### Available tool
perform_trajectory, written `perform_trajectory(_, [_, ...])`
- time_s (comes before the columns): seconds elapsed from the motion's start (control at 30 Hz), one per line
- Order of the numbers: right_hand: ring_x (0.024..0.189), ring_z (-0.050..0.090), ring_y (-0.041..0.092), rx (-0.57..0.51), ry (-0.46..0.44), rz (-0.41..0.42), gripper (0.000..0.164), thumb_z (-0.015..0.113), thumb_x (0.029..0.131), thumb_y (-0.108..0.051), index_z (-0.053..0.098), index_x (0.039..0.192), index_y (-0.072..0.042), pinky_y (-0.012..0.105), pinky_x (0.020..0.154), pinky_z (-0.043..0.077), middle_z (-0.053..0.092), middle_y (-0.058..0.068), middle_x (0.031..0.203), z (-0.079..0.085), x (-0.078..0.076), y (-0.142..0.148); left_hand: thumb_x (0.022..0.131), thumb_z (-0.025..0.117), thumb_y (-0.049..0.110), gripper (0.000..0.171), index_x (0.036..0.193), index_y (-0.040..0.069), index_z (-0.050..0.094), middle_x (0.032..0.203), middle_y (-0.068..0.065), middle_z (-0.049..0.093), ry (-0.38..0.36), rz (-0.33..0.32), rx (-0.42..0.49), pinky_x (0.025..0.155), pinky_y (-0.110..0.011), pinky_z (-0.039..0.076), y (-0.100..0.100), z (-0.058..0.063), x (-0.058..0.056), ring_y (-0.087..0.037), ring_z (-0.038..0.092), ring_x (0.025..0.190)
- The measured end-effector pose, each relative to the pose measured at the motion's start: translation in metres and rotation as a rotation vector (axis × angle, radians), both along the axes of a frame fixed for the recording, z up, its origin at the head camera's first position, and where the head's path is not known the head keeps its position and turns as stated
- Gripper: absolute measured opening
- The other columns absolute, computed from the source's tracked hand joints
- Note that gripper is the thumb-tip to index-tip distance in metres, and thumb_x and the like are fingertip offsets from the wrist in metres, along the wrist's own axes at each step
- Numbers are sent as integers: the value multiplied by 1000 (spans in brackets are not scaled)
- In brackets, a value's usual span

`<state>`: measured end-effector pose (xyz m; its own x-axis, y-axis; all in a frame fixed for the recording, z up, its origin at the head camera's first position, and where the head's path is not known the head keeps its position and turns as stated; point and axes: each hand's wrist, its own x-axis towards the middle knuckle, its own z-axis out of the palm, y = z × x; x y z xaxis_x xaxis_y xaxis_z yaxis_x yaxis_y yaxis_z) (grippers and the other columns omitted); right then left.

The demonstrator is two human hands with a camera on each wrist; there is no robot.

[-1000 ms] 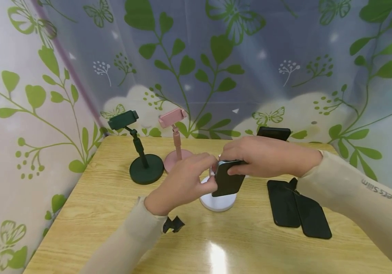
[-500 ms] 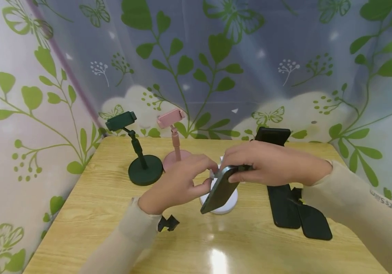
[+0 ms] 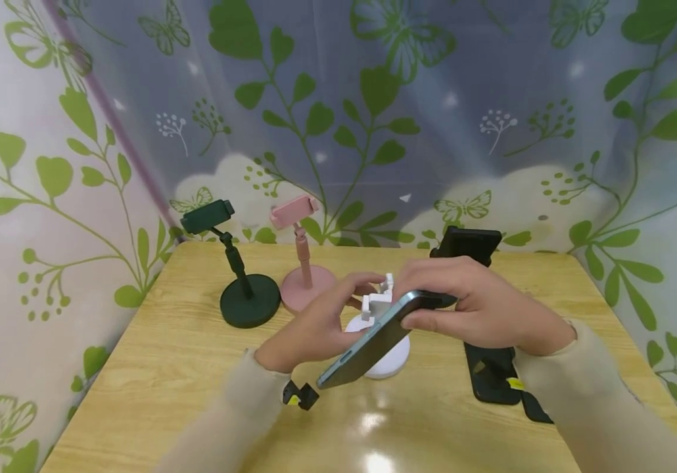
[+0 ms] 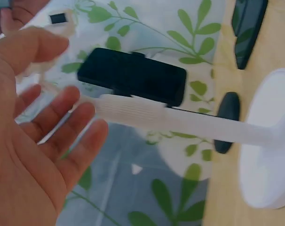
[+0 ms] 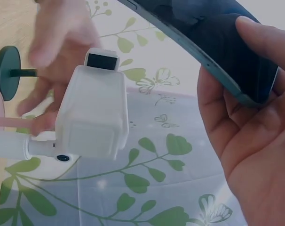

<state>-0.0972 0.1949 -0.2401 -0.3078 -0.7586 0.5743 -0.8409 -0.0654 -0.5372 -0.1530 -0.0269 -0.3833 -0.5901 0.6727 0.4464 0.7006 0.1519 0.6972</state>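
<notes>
My right hand [image 3: 474, 302] holds a smartphone [image 3: 362, 351] by one end, thumb on its dark face and fingers behind. Tilted, the phone overlaps the round base of a white phone stand [image 3: 394, 361] in the head view. The stand's white clamp [image 5: 93, 110] has nothing in it and sits apart from the phone in the right wrist view. My left hand [image 3: 317, 322] is beside the clamp. Its fingers [image 4: 69, 136] are loosely bent and spread next to the white pole [image 4: 180, 120] in the left wrist view.
A dark green phone stand [image 3: 250, 302] and a pink one [image 3: 307, 287] stand at the back left. Behind my right hand is a black stand with a dark phone-like slab [image 3: 470, 244]. Black phones [image 3: 489, 376] lie on the wooden table [image 3: 167, 368], partly under my right sleeve.
My right hand has tilted the phone, its lower end swinging down and to the left. The clamp has come into sight, and my left fingers have loosened from it.
</notes>
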Motion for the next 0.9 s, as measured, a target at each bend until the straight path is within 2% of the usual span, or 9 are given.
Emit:
perform_trajectory(0.07, [82, 54, 10, 7, 4, -8, 38, 69, 74, 15, 62, 102, -9, 25, 72, 45, 60, 0, 92, 0, 3, 1, 86, 68, 12, 59, 137, 18, 38, 131, -1, 51, -37, 33, -7, 92, -27, 46, 2, -10, 0, -11, 49, 119])
perform_trajectory(0.2, [81, 54, 8, 33, -1, -31, 37, 70, 75, 13, 63, 101, -12, 23, 71, 45, 61, -1, 93, -2, 8, 5, 86, 70, 16, 55, 130, 11, 39, 125, -2, 49, -117, 156, 7, 91, -27, 47, 7, -22, -2, -12, 49, 115])
perform_trajectory(0.3, [78, 53, 6, 50, -6, -48, 37, 71, 76, 11, 63, 102, -14, 20, 69, 44, 60, -3, 93, -8, 10, 10, 85, 71, 21, 60, 135, 14, 38, 122, 2, 50, -168, 214, -15, 92, -30, 47, 10, -28, -5, -11, 51, 112])
perform_trajectory(0.4, [75, 50, 5, 62, -1, -63, 37, 72, 76, 9, 62, 104, -15, 18, 66, 42, 59, -4, 92, -15, 10, 17, 88, 68, 26, 58, 138, 21, 40, 124, 5, 54, -184, 225, -83, 93, -33, 48, 13, -34, -7, -10, 55, 109])
perform_trajectory(0.5, [75, 51, 5, 71, 3, -80, 38, 73, 76, 7, 62, 104, -15, 18, 66, 42, 59, -4, 93, -21, 10, 24, 90, 65, 29, 49, 134, 25, 44, 122, 8, 57, -178, 238, -152, 88, -35, 50, 15, -38, -10, -9, 58, 100])
perform_trajectory(0.63, [76, 52, 5, 84, -13, -88, 38, 73, 75, 7, 62, 104, -15, 18, 67, 43, 59, -4, 94, -23, 11, 32, 90, 65, 30, 42, 127, 24, 47, 117, 9, 59, -179, 270, -195, 82, -33, 51, 18, -41, -12, -9, 58, 93])
perform_trajectory(0.83, [78, 53, 7, 57, -49, -93, 41, 72, 71, 14, 63, 101, -13, 22, 69, 43, 60, -1, 93, -20, 14, 44, 89, 66, 30, 44, 125, 21, 43, 112, 2, 62, -195, 287, -235, 70, -31, 49, 25, -42, -13, -13, 58, 84])
perform_trajectory(0.9, [79, 53, 8, 50, -61, -100, 41, 71, 71, 16, 63, 100, -13, 23, 69, 43, 60, -1, 92, -21, 14, 49, 89, 66, 31, 46, 127, 22, 41, 113, 1, 64, -183, 293, -245, 72, -31, 51, 26, -43, -13, -11, 61, 88])
